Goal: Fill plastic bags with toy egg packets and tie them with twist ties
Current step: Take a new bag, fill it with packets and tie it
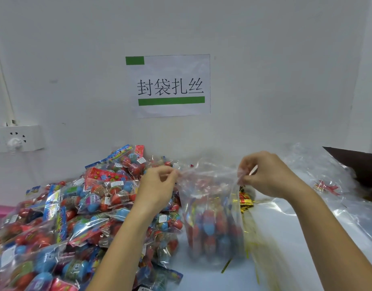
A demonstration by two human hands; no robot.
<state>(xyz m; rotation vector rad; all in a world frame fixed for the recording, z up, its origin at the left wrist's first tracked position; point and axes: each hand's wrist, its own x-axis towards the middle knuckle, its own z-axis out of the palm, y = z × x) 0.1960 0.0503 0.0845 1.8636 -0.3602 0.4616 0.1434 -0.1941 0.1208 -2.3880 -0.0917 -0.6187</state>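
Both hands, left hand [157, 185] and right hand [264, 175], pinch the filled bag's [214, 217] rim, bag upright on table [285, 238]. Gather rim evenly, probably before tying; twist ties [246, 201] lie beside.

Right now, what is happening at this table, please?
A person is packing toy egg packets. The left hand and the right hand each pinch the top edge of a clear plastic bag, which already holds packets and stands untied. A big pile of packets lies to its left; gold twist ties lie just behind it.
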